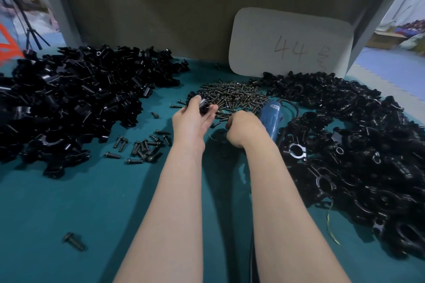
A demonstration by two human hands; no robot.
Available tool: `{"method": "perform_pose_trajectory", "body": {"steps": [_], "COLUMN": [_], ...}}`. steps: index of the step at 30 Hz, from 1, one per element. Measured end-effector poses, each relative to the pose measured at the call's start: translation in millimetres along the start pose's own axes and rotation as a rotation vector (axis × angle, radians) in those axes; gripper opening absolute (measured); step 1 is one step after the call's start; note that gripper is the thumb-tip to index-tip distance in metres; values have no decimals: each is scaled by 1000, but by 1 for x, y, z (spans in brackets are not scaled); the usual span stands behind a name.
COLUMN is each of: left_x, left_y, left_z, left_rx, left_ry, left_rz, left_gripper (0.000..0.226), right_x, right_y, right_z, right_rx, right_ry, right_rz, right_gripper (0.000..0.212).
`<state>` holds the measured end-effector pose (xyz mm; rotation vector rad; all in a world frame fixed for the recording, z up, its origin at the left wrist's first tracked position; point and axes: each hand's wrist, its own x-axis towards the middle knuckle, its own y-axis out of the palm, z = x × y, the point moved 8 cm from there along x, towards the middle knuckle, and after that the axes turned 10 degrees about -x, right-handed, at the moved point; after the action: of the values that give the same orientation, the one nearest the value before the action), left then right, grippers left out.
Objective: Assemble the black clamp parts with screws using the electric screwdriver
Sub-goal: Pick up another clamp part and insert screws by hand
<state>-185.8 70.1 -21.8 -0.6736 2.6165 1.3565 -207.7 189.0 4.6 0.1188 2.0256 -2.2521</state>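
While gripping a black clamp part point(203, 107) in the left hand point(190, 119) at frame centre, curls the right hand point(241, 127) over the screws point(232, 95), its hold impossible to tell, leaves the electric screwdriver point(272, 117) lying just right, driving not yet done, loose parts point(80, 99) heaped left.

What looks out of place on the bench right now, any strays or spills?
One screw lies alone on the mat, near left, far from the screw pile. A loose scatter of screws sits left of the left forearm. A thin yellow-green strand lies beside the right clamp heap.
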Motion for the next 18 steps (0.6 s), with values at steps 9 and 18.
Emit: {"method": "perform_pose_trajectory", "body": {"steps": [9,18], "left_x": [1,2], "left_y": [0,8], "left_z": [6,-3], "left_rx": [30,357], "left_ry": [-25,225], "left_rz": [-29,28], "left_gripper": [13,9], "right_x": [-7,-7], "right_y": [-2,-33], "right_z": [4,-17], "right_rx": [31,543], "right_ry": [72,33], "right_rz": [-104,-373], "right_gripper": [26,1]}}
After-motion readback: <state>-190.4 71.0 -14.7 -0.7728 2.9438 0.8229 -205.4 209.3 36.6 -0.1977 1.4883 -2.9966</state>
